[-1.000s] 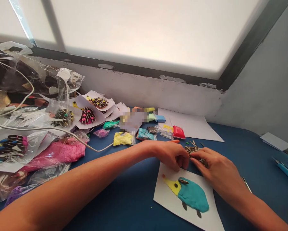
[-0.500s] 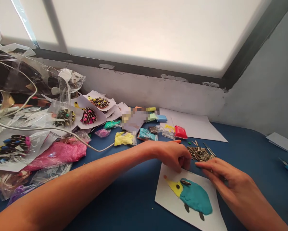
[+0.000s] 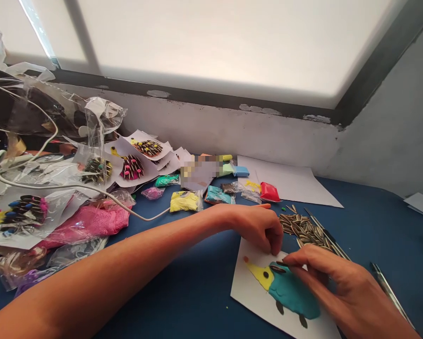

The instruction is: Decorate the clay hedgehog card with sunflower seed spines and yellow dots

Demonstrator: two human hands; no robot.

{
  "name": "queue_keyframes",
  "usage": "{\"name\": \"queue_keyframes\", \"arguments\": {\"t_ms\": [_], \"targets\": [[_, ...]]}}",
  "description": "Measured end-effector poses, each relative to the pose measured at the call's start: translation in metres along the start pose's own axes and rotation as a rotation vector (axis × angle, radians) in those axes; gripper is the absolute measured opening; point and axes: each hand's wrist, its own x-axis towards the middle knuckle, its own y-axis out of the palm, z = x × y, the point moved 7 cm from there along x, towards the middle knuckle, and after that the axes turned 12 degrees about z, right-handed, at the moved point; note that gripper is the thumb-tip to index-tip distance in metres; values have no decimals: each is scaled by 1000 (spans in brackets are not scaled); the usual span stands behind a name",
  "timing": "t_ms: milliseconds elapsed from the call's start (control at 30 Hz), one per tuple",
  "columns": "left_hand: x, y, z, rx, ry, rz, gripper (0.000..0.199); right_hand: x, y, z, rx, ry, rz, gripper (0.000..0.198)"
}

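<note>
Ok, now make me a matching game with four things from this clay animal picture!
Things:
1. clay animal's head
2. clay animal's body
3. sunflower seed heap
4. right hand

Clues:
A. on the dark blue table, beyond the paper
B. teal
C. at the body's upper edge
D. yellow

Right pairs: 1-D, 2-B, 3-A, 4-C.

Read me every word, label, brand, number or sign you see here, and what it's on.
No readable text anywhere.
Yellow packet: a dark mark, too small to make out.
Pixelated patch farther back: nothing legible.
Paper under the clay animal: no writing visible.
</note>
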Motion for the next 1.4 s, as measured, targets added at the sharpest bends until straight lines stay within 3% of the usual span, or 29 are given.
{"name": "queue_keyframes", "arguments": {"t_ms": [333, 533, 733, 1200, 1300, 1400], "targets": [[3, -1, 2, 55, 43, -20, 16, 2, 6, 6, -31, -32, 7, 22], [2, 0, 2, 27, -8, 9, 16, 1, 4, 12, -71, -38, -78, 30], [4, 1, 5, 32, 19, 21, 17, 4, 8, 12, -143, -89, 21, 26], [-1, -3, -9, 171, -15, -27, 16, 6, 12, 13, -222, -103, 68, 25], [-1, -3, -8, 171, -3, -31, 12, 5, 1, 14, -270, -111, -9, 22], [-2, -3, -7, 167, -8, -46, 10, 3, -19, 10, -307, -52, -196, 24]]}}
